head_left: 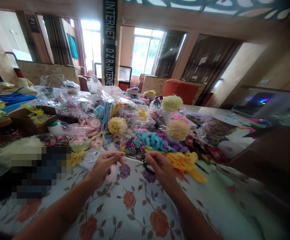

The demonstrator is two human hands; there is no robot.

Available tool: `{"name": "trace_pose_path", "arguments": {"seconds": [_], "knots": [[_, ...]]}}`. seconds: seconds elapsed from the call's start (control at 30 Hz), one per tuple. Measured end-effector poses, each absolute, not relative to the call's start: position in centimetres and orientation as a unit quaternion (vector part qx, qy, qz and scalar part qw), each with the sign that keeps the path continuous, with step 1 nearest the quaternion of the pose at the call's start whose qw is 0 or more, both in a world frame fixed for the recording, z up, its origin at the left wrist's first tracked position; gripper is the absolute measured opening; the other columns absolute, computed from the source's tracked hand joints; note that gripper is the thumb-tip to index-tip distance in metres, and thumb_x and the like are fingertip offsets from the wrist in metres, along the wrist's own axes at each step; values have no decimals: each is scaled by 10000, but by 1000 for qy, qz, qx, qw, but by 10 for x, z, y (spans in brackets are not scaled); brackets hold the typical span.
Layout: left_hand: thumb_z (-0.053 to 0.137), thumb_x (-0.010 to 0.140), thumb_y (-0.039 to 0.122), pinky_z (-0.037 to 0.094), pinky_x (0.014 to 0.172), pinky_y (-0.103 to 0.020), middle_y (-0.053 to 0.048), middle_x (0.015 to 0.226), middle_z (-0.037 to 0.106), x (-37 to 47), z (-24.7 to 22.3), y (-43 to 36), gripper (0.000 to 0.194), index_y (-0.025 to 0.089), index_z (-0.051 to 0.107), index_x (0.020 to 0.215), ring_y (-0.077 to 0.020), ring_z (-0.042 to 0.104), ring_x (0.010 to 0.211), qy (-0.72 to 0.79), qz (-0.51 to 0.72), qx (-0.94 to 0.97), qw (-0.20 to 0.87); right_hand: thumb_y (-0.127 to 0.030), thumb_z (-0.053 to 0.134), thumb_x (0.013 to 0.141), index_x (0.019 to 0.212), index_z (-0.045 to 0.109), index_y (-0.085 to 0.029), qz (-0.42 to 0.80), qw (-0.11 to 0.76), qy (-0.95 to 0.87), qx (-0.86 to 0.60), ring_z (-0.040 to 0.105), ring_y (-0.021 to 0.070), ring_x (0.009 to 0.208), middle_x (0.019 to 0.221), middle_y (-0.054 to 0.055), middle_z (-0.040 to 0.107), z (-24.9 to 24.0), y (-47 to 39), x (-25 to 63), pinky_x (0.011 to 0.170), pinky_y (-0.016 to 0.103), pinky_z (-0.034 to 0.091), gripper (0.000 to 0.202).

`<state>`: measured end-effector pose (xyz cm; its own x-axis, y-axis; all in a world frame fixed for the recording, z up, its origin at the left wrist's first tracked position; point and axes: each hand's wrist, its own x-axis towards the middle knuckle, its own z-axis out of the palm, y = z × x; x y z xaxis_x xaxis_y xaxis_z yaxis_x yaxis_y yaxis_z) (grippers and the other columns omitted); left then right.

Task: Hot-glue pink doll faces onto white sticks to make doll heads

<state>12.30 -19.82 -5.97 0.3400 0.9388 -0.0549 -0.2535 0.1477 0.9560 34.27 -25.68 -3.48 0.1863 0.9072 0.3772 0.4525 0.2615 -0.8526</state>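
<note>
My left hand (104, 165) is closed, its thumb and fingertips pinched together at the near side of the heap. Below those fingers, held against the palm, hangs a small rounded pale pink piece (111, 174) with a dark spot, perhaps a doll part. My right hand (162, 166) grips black-handled scissors (145, 162). The scissor blades point left toward my left fingertips; whether anything thin lies between them is too small to tell. Just beyond the blades sits a pile of small colourful hair ties (133, 145). Orange-yellow fuzzy strips (183, 163) lie to the right of my right hand.
A floral cloth (130, 213) covers the table. Yellow pom-poms (177, 130), blue braided yarn (152, 140) and plastic-wrapped goods crowd the middle. A cardboard box (38, 120) stands at left, with pink doll heads (96, 142) closer in. A paper roll (227, 149) sits at right.
</note>
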Motion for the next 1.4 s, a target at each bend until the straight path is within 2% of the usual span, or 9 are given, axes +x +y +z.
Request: {"name": "trace_pose_path", "arguments": {"seconds": [0.1, 0.17, 0.23, 0.57, 0.7, 0.83, 1.03, 1.23, 1.4], "knots": [[688, 748, 472, 268, 368, -187, -32, 672, 698, 126, -56, -204, 344, 151, 738, 860, -17, 389, 332, 344, 404, 500, 685, -346, 634, 807, 951, 668, -182, 195, 458, -687, -529, 637, 192, 755, 857, 62, 708, -40, -260, 334, 699, 282, 489, 220], [708, 722, 475, 281, 375, -185, -39, 676, 702, 129, -53, -208, 351, 149, 742, 844, -22, 395, 346, 350, 393, 500, 688, -318, 595, 841, 816, 680, -187, 221, 392, -729, -517, 625, 170, 641, 702, 32, 689, -43, -261, 328, 627, 257, 470, 159], [726, 691, 489, 294, 382, -186, -47, 688, 712, 132, -52, -210, 372, 149, 742, 840, -23, 394, 350, 364, 396, 491, 686, -314, 515, 896, 626, 627, -186, 244, 367, -731, -521, 558, 131, 493, 529, 0, 601, -46, -262, 324, 536, 233, 425, 319], [735, 647, 542, 198, 334, -188, -30, 675, 697, 131, -56, -204, 462, 147, 724, 887, -11, 321, 317, 405, 493, 423, 644, -472, 638, 778, 690, 651, -154, 437, 476, -522, -556, 453, 93, 348, 459, -17, 585, -39, -256, 339, 353, 194, 324, 330], [714, 693, 507, 257, 367, -201, -11, 617, 662, 130, -52, -207, 363, 165, 735, 813, -46, 395, 363, 408, 501, 458, 611, -433, 637, 805, 824, 697, -162, 221, 576, -531, -581, 635, 171, 595, 682, 53, 706, -35, -256, 349, 580, 272, 512, 279], [596, 818, 463, 404, 529, -241, -47, 587, 655, 142, -52, -219, 380, 174, 706, 598, -141, 560, 546, 366, 431, 613, 552, -341, 617, 843, 1108, 677, -189, 173, 478, -685, -522, 679, 258, 911, 1010, 108, 738, -43, -263, 326, 828, 373, 518, 311], [586, 826, 443, 445, 643, -264, -19, 506, 592, 152, -60, -225, 380, 178, 697, 577, -146, 548, 562, 335, 413, 651, 541, -298, 526, 881, 1016, 702, -204, 308, 411, -674, -531, 557, 141, 505, 664, 2, 666, -53, -267, 309, 469, 227, 443, 241], [592, 788, 374, 400, 517, -195, 21, 666, 587, 145, -55, -211, 325, 158, 681, 1014, -87, 496, 546, 390, 514, 383, 661, -347, 543, 844, 749, 609, -177, 309, 505, -581, -559, 454, 116, 488, 553, -23, 521, -57, -256, 319, 463, 221, 367, 205], [593, 649, 143, 445, 615, -216, -33, 792, 621, 140, -53, -207, 360, 111, 637, 1004, -118, 547, 665, 340, 478, 317, 745, -437, 584, 819, 799, 522, -188, 453, 523, -493, -527, 298, 66, 430, 553, -79, 385, -65, -255, 311, 374, 186, 218, 258]]}}
